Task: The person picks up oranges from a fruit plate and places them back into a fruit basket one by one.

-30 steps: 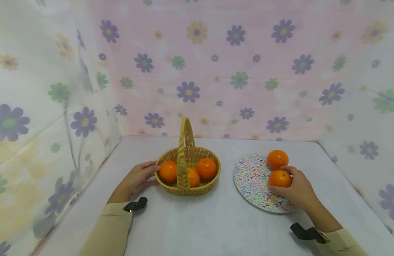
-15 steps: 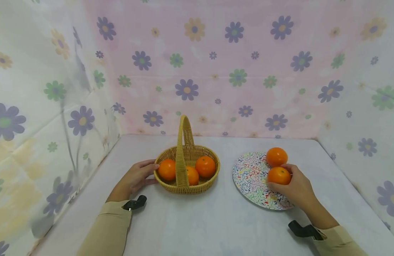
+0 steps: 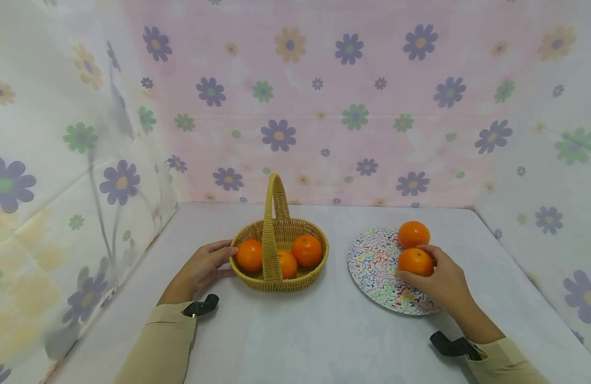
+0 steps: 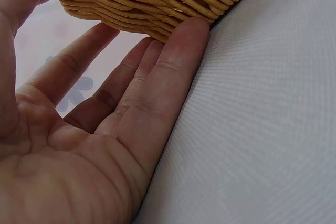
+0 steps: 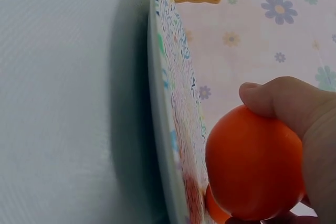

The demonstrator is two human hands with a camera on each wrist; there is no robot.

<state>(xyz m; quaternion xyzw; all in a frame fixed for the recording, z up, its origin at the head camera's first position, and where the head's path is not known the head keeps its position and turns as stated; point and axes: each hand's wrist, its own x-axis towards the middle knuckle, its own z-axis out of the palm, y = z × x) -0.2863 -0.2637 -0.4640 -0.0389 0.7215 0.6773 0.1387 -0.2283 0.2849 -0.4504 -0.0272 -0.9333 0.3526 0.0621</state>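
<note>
A yellow wicker basket (image 3: 290,286) with a tall handle stands left of centre and holds several oranges (image 3: 307,251). At its left end my left hand (image 3: 201,270) rests, thumb at the rim. In the left wrist view, its fairly straight fingers (image 4: 163,77) touch the lower wicker wall (image 4: 152,3). On the right, my right hand (image 3: 446,282) grips one orange (image 3: 414,262) between thumb and fingers, close over the multicoloured round plate (image 3: 372,266). Just behind it, a second orange (image 3: 414,234) sits at the plate's back edge. The right wrist view shows the gripped orange (image 5: 254,163) large, its far side hidden.
The table (image 3: 295,341) has a pale cloth cover. Flower-patterned sheets hang as a back wall (image 3: 319,106) and along both sides. Between basket and plate lies a strip of bare cloth (image 3: 338,266). Each wrist carries a black camera mount (image 3: 201,306).
My right hand and its orange have shifted slightly left relative to the plate. The left hand stays at the basket. The whole head view has drifted a little.
</note>
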